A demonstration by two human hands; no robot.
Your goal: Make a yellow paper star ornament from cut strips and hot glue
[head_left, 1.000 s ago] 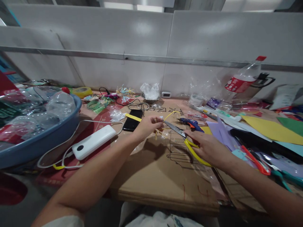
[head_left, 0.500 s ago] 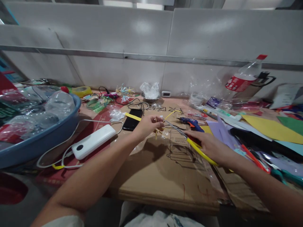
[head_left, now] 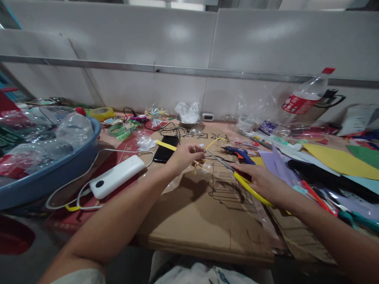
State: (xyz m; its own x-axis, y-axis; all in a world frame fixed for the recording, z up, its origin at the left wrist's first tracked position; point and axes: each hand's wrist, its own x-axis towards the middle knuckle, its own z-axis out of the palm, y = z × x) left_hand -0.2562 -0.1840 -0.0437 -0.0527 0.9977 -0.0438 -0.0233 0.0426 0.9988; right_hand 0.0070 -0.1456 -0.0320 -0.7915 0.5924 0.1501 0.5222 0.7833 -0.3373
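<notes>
My right hand (head_left: 263, 181) grips a pair of scissors (head_left: 245, 186) with yellow handles, its metal blades pointing left to my left hand. The fingers of my left hand (head_left: 185, 157) are pinched together on thin yellow strips (head_left: 195, 169), one end hanging below them. A thin yellow strand (head_left: 213, 141) curves away beyond the blade tips; whether the blades touch it I cannot tell. Both hands are above a cardboard sheet (head_left: 177, 221) with printed drawings. A blue glue gun (head_left: 242, 154) lies just beyond my right hand.
A black phone (head_left: 161, 154) with a yellow strip across it and a white power bank (head_left: 117, 177) with a cable lie left. The blue basin (head_left: 79, 157) holds plastic bottles. Coloured sheets (head_left: 334, 157) are spread at right, before a red-capped bottle (head_left: 299, 104).
</notes>
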